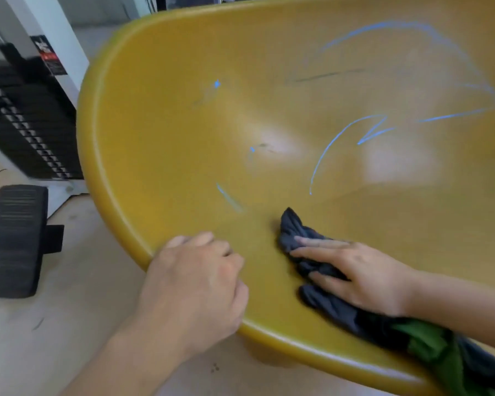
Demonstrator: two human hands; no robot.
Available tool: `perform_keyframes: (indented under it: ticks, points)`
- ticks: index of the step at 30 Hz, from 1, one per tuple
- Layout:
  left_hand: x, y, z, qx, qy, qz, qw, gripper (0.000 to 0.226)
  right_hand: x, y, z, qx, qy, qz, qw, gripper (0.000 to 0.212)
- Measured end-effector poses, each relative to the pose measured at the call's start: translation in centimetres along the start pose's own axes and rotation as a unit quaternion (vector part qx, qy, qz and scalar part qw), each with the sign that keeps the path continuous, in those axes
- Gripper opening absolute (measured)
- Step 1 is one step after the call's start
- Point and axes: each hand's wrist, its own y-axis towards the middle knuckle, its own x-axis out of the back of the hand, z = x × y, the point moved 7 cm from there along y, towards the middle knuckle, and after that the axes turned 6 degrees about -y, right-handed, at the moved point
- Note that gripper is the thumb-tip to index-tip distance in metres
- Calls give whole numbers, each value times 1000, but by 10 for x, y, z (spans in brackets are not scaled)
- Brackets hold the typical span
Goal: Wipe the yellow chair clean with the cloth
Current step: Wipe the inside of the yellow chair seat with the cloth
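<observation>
Chair (pixel 297 115) seat fills most of the view, blue marks (pixel 340 138) from 12 to 3 o'clock not yet wiped. Left hand (pixel 195 281) curls closed over the rim at 7 o'clock, bracing it. Right hand (pixel 360 275) lies flat, fingers spread, pressing the dark cloth (pixel 292 227) at 5 o'clock. Shell looks stiff, smooth, probably slippery; rim is the hold. Cloth is soft, bunches easily.

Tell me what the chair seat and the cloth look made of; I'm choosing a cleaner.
The chair seat looks like moulded plastic, smooth and semi-glossy: it shows soft window glare and a rounded rim. The cloth looks like soft dark fabric, matte, bunched in folds.
</observation>
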Motion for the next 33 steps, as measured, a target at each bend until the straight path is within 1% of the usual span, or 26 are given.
perform_keyframes:
  ticks: [2,3,4,5,7,8,10,11,12,13,14,15,17,18,19,20,23,25,26,27,28,29,30,31,32,33]
  points:
    - [0,-1,4,-2,6,-5,1000,31,13,-12,-61,-156,-31,-33,987,49]
    - [-1,-1,2,-8,8,-10,1000,29,18,-13,-81,-245,-41,-64,967,51]
    - [0,-1,0,-15,9,-17,1000,27,17,-4,-82,-297,-34,-94,950,51]
    - [-1,0,-2,-22,9,-17,1000,25,12,15,-68,-306,-19,-118,945,50]
    - [1,2,-4,-29,2,-15,999,22,-1,61,-1,-231,41,-139,962,45]
    - [4,2,-3,-30,-7,-24,999,20,-5,79,41,-157,103,-145,971,41]
    - [12,-1,0,-33,-39,-67,996,13,-6,86,101,-25,214,-116,970,42]
    - [15,-5,-1,-41,-50,-90,994,14,-1,79,106,29,228,-99,968,43]
    - [16,-10,-2,-56,-49,-109,991,15,2,69,94,61,194,-79,976,43]
    - [15,-14,-2,-70,-43,-121,989,15,1,58,66,53,134,-61,988,44]
    - [14,-17,-1,-75,-40,-129,988,15,0,48,26,-11,71,-54,996,44]
    - [13,-19,0,-73,-42,-134,987,14,4,35,-19,-118,21,-57,991,42]
    - [12,-20,3,-67,-43,-143,987,15,20,16,-78,-309,-6,-99,946,38]
    - [12,-20,3,-68,-39,-143,987,15,23,21,-78,-343,1,-120,931,36]
    - [10,-19,2,-74,-34,-140,987,14,19,37,-61,-340,26,-133,931,34]
    - [8,-18,0,-81,-28,-137,987,14,14,60,-30,-301,61,-140,941,35]
    - [9,-19,-1,-74,-48,-141,986,13,9,112,99,-85,216,-161,959,41]
    - [11,-23,1,-73,-85,-142,983,14,17,104,132,30,238,-163,957,43]
    - [12,-25,2,-75,-93,-130,984,13,17,97,120,48,202,-153,966,43]
    - [12,-25,4,-73,-83,-107,988,14,12,88,95,26,132,-128,983,44]
    - [11,-25,8,-65,-61,-77,993,18,5,79,58,-40,49,-94,994,45]
    - [10,-23,13,-50,-37,-45,997,27,3,68,16,-132,-18,-75,988,47]
    - [9,-20,19,-37,-15,-20,999,38,7,57,-20,-227,-44,-75,970,48]
    - [8,-17,24,-31,2,-8,999,47,13,53,-42,-302,-23,-81,949,49]
    - [6,-16,27,-32,9,-6,999,51,15,60,-47,-338,16,-97,936,49]
    - [3,-15,29,-40,6,-6,999,51,13,75,-36,-332,53,-111,935,48]
